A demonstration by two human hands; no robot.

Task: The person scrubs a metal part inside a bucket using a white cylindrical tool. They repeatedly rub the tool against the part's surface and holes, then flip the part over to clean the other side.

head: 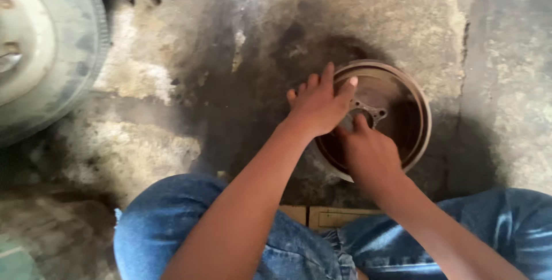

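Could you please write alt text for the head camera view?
Both hands work inside a rusty brake drum lying on a stained concrete floor: left hand on its rim, right hand by the hub. A tyre stands upper left.

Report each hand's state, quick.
Left hand: open, fingers spread on the round rusty metal brake drum rim.
Right hand: inside drum; grip cannot be told.
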